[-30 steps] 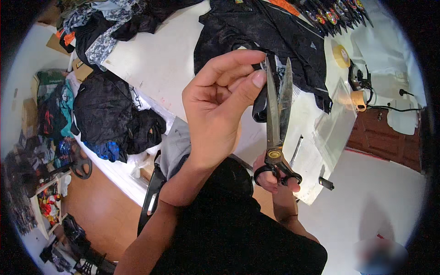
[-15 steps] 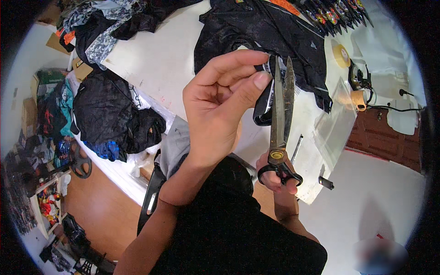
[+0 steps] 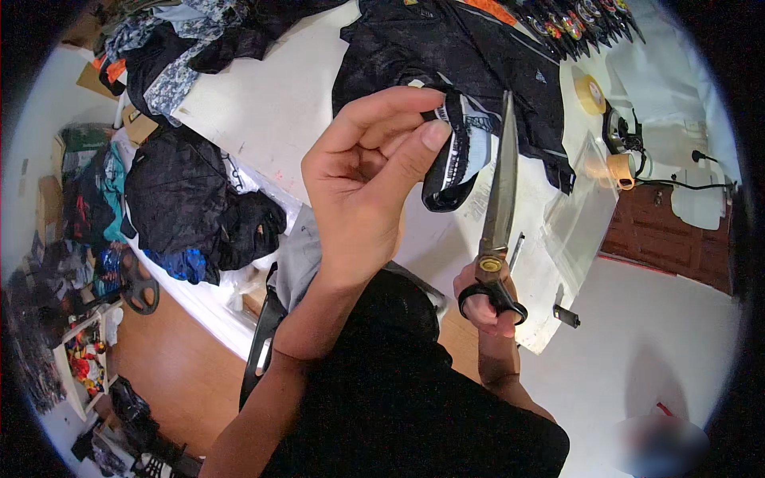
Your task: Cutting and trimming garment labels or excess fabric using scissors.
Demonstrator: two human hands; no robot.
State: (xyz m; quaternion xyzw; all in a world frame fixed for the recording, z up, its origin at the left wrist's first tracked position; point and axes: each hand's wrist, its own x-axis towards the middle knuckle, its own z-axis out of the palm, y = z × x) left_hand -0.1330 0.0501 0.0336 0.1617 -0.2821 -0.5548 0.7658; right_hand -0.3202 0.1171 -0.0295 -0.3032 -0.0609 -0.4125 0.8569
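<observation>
My left hand (image 3: 356, 179) is raised over the table, thumb and forefinger pinching a looped black fabric band (image 3: 449, 197). Its pale inner side and a row of stitching face me. In my right hand (image 3: 476, 307) are large metal scissors (image 3: 500, 191) with black handles, held upright with fingers through the loops. The blades are closed and stand just right of the band, apart from it. Behind them, a black garment (image 3: 510, 76) with pale piping lies on the white table (image 3: 267, 107). Whether the band joins this garment is hidden.
More black clothing (image 3: 183, 199) lies heaped at the left, and camouflage fabric (image 3: 171, 88) at the far left. A tape roll (image 3: 590, 94), a second roll (image 3: 622, 171), clear plastic sheeting (image 3: 570, 207) and a black-handled tool (image 3: 566, 317) are on the right. Several thread spools (image 3: 586, 24) stand at the back.
The scissors' blades have closed and moved slightly right, away from the fabric band. My left hand has shifted a little left with the band, which now shows more of its pale inner side.
</observation>
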